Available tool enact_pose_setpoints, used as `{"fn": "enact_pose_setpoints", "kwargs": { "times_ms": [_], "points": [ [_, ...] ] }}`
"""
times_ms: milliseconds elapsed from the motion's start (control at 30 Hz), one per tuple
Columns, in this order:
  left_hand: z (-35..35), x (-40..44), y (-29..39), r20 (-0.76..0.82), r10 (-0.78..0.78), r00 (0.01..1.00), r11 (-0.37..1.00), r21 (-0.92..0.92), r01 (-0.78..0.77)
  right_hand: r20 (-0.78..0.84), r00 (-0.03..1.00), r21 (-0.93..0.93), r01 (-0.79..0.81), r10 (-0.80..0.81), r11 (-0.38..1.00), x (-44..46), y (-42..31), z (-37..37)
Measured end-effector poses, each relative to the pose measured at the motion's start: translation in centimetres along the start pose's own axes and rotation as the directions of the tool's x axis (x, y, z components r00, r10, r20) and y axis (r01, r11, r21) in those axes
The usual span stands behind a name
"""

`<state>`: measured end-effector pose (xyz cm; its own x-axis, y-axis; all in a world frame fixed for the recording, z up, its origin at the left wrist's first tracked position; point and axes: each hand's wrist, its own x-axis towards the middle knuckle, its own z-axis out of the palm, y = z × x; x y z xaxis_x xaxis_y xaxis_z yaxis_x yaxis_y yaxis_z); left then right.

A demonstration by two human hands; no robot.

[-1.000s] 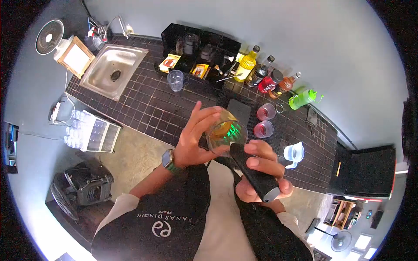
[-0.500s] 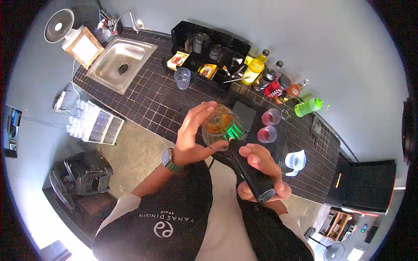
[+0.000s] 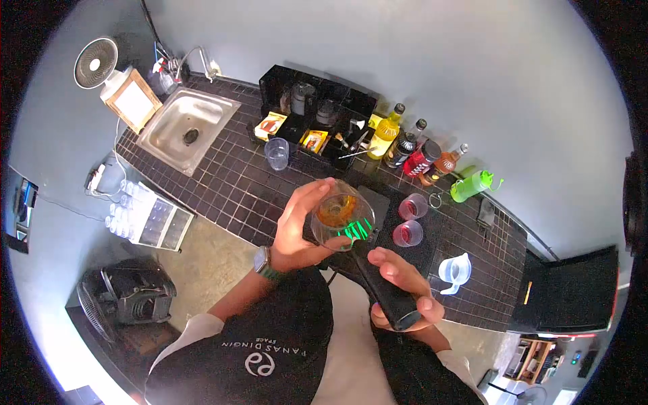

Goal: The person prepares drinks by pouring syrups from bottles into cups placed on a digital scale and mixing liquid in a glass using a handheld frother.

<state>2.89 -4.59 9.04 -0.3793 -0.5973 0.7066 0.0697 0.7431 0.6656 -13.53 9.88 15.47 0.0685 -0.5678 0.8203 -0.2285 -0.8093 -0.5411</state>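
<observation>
The left grip (image 3: 293, 235), wrapped round a clear rounded glass (image 3: 331, 223) with amber contents, held up near the black-tiled surface (image 3: 233, 192), should hold steady while the right grip (image 3: 403, 273), clasping a long black handheld device (image 3: 383, 290), angles it gently, without knocking the rim.

- Our left hand (image 3: 293, 229) curves in a firm hold, fingers raised forward, thumb reaching across toward the right.
- Our right hand (image 3: 408, 287) is closed in a grip, fingers bent, near the left but lower in the view.
- Our left forearm (image 3: 236, 297) slants inward, bare.
- Our right forearm (image 3: 432, 337) shows only partly, behind the hand.
</observation>
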Motion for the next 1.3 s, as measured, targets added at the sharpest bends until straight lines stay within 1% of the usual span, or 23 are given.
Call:
{"fn": "enact_pose_setpoints", "kwargs": {
  "times_ms": [67, 167, 300, 367, 500, 567, 700, 767, 900, 967, 1100, 1200, 1267, 1300],
  "points": [
    [0.4, 0.1, -0.1, 0.005, -0.018, 1.0, 0.999, -0.044, 0.018, 0.009, 0.998, -0.036, 0.067, -0.067, 0.997, -0.2, 0.4, -0.3],
    [0.8, 0.5, 0.0, 0.026, 0.001, 1.0, 1.0, -0.024, 0.0, 0.034, 0.999, -0.047, 0.035, -0.034, 0.998, -0.5, 0.3, -0.9],
    [1.2, 0.5, -0.1, 0.022, 0.01, 1.0, 1.0, 0.0, -0.01, 0.058, 0.998, -0.046, 0.031, -0.029, 0.998, -0.2, 0.5, -1.3],
    [1.2, 0.5, -0.1, 0.024, 0.03, 0.999, 1.0, 0.001, -0.03, 0.064, 0.997, -0.058, 0.048, -0.044, 0.997, -0.1, 0.5, -1.4],
    [0.8, 0.1, -0.2, 0.031, -0.008, 0.999, 1.0, 0.006, 0.007, 0.056, 0.997, -0.059, 0.051, -0.048, 0.997, -0.4, 0.8, -1.2],
    [0.8, -0.1, -0.4, 0.01, 0.029, 1.0, 0.999, 0.02, -0.029, 0.066, 0.996, -0.067, 0.063, -0.058, 0.996, -0.2, 0.7, -1.1],
    [0.5, -0.3, -0.3, -0.004, -0.004, 1.0, 1.0, -0.007, 0.004, 0.081, 0.995, -0.068, 0.061, -0.055, 0.996, 0.1, 0.4, -0.9],
    [0.4, -0.3, -0.3, -0.004, 0.01, 1.0, 1.0, 0.005, -0.01, 0.089, 0.993, -0.084, 0.08, -0.073, 0.993, 0.1, 0.3, -0.8],
    [0.5, -0.2, -0.4, -0.01, 0.032, 0.999, 0.999, -0.016, -0.033, 0.087, 0.995, -0.107, 0.057, -0.048, 0.993, 0.0, -0.3, -0.7],
    [0.4, -0.1, -0.4, 0.007, 0.071, 0.997, 0.997, -0.02, -0.071, 0.072, 0.997, -0.118, 0.021, -0.013, 0.993, -0.2, -0.6, -0.7],
    [0.2, 0.0, -0.5, 0.017, 0.081, 0.997, 0.996, -0.027, -0.08, 0.04, 0.999, -0.112, 0.012, -0.008, 0.994, -0.6, -0.7, -0.4],
    [-0.4, 0.2, -0.5, 0.068, 0.079, 0.995, 0.997, -0.022, -0.077, 0.028, 1.0, -0.113, 0.009, -0.006, 0.994, -0.7, -0.5, -0.2],
    [-0.8, 0.3, -0.5, 0.137, 0.046, 0.989, 0.998, -0.045, -0.041, 0.029, 1.0, -0.086, 0.009, -0.006, 0.996, -0.9, -0.3, -0.2],
    [-1.1, 0.3, -0.4, 0.14, 0.044, 0.989, 0.998, -0.043, -0.038, 0.026, 1.0, -0.084, 0.006, -0.004, 0.996, -0.9, -0.3, -0.1]
  ]
}}
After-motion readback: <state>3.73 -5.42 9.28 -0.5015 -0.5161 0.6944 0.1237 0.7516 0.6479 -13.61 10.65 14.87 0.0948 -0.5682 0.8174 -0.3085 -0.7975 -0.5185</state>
